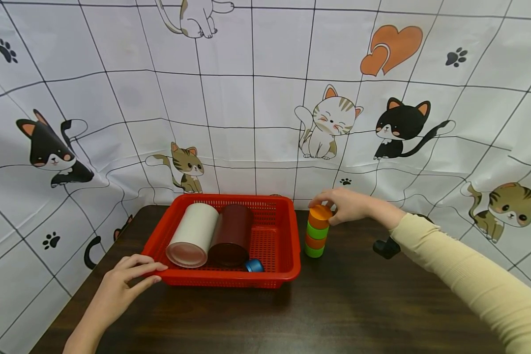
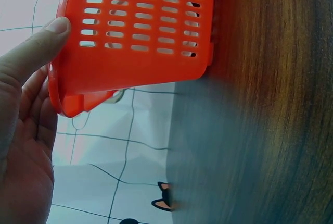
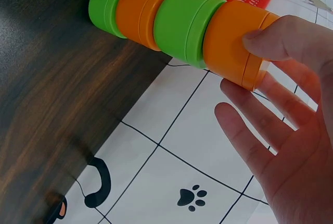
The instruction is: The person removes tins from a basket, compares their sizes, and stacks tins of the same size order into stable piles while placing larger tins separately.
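At the table's back, right of the basket, a stack of alternating green and orange round containers (image 1: 316, 243) stands upright. My right hand (image 1: 347, 205) grips the top orange container (image 3: 231, 39), thumb on one side and fingers on the other. That container sits on the green one (image 3: 184, 26) beneath it. My left hand (image 1: 115, 290) holds the near left corner of a red plastic basket (image 1: 295, 246), its thumb pressing the rim's outer side in the left wrist view. Inside the basket lie a white cylinder (image 1: 196, 228), a dark maroon cylinder (image 1: 235, 228) and a small blue object (image 1: 254, 265).
A dark wooden table (image 1: 358, 305) stretches in front of and right of the basket. Behind it hangs a white sheet (image 1: 274, 98) with a grid and cartoon cats, meeting the table's back and left edges.
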`<state>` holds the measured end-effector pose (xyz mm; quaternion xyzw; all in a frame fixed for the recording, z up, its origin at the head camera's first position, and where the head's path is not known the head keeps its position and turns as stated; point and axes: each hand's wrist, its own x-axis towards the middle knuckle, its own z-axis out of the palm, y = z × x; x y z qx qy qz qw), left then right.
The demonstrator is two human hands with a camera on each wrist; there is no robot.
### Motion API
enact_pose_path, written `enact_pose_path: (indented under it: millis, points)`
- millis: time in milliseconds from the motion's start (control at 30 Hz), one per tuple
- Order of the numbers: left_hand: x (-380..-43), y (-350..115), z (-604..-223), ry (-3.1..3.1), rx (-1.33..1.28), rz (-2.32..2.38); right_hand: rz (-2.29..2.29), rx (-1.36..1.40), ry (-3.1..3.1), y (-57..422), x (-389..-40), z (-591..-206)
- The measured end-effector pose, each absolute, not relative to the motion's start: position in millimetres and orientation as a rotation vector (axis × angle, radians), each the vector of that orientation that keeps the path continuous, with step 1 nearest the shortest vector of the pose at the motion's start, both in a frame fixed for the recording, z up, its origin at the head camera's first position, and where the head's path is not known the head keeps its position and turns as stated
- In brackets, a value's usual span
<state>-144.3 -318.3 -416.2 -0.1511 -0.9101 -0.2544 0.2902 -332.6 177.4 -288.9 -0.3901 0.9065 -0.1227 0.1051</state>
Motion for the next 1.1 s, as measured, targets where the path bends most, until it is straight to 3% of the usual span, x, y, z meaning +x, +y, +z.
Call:
enact_pose_path:
  millis: [1100]
  points:
    - [-146.2, -319.5, -418.6, -2.395, -0.444, -0.688, -0.339, -1.152, 2.637, 176.6, -335.0, -285.1]
